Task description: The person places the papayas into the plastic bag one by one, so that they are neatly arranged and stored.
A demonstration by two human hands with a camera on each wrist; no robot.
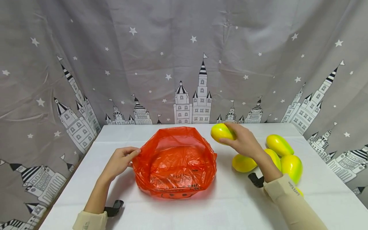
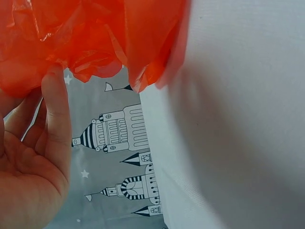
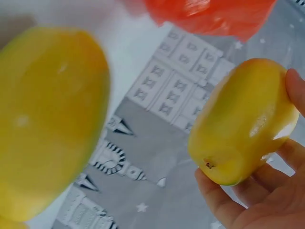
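Observation:
A red plastic bag [image 1: 175, 159] stands on the white table with its mouth spread wide. At its left rim, my left hand [image 1: 120, 161] pinches the plastic between thumb and fingers; the left wrist view shows the thumb against the bag's edge [image 2: 90, 43]. My right hand [image 1: 242, 139] grips a yellow-green mango [image 1: 219, 132] above the table, just right of the bag. In the right wrist view the fingers wrap the held mango [image 3: 245, 124] from one side. Below and behind that hand, several more mangoes [image 1: 291, 167] lie on the table, some partly covered by the forearm.
The white tablecloth [image 1: 224, 207] covers the table. A grey curtain [image 1: 172, 48] printed with castles and stars hangs behind it and along both sides. Black wrist devices [image 1: 114, 208] sit on both forearms. One mango [image 3: 52, 119] looms close in the right wrist view.

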